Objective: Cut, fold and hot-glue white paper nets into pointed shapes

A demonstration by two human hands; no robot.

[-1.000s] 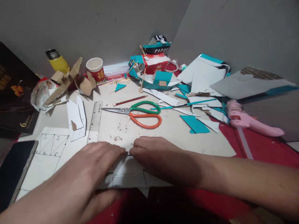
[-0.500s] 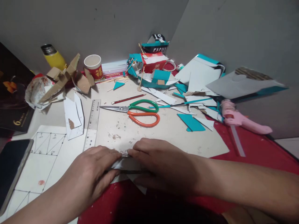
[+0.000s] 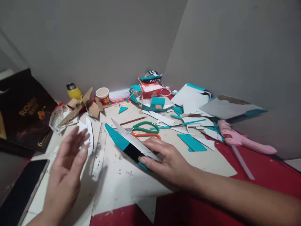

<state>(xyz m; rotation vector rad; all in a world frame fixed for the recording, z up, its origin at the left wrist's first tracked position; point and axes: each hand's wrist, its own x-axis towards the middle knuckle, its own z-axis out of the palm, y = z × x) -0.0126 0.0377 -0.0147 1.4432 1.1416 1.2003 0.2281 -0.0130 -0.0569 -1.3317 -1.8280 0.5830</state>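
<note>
A folded piece of cardboard (image 3: 121, 141), teal and black on one face and pale on the other, is tilted up above the table in my right hand (image 3: 166, 160). My right thumb presses its dark face and the fingers lie over its pale side. My left hand (image 3: 67, 172) is raised to the left, empty, with its fingers apart. Beyond it lies a folded white card piece (image 3: 90, 133). A clear ruler (image 3: 97, 157) lies between the hands. Scissors (image 3: 145, 127) with green and orange handles rest behind the cardboard, their blades partly hidden by it.
Card scraps (image 3: 191, 142) and a pink glue gun (image 3: 235, 138) lie at the right. A pencil (image 3: 129, 121) lies behind the scissors. A paper cup (image 3: 102, 95), a yellow bottle (image 3: 74, 91) and a dark box (image 3: 25, 116) stand at the back left. A phone (image 3: 25, 191) lies near left.
My left hand has let go of the card and moved left, its fingers spread. My right hand has lifted the folded cardboard off the table and tilted it. The view has tipped upward.
</note>
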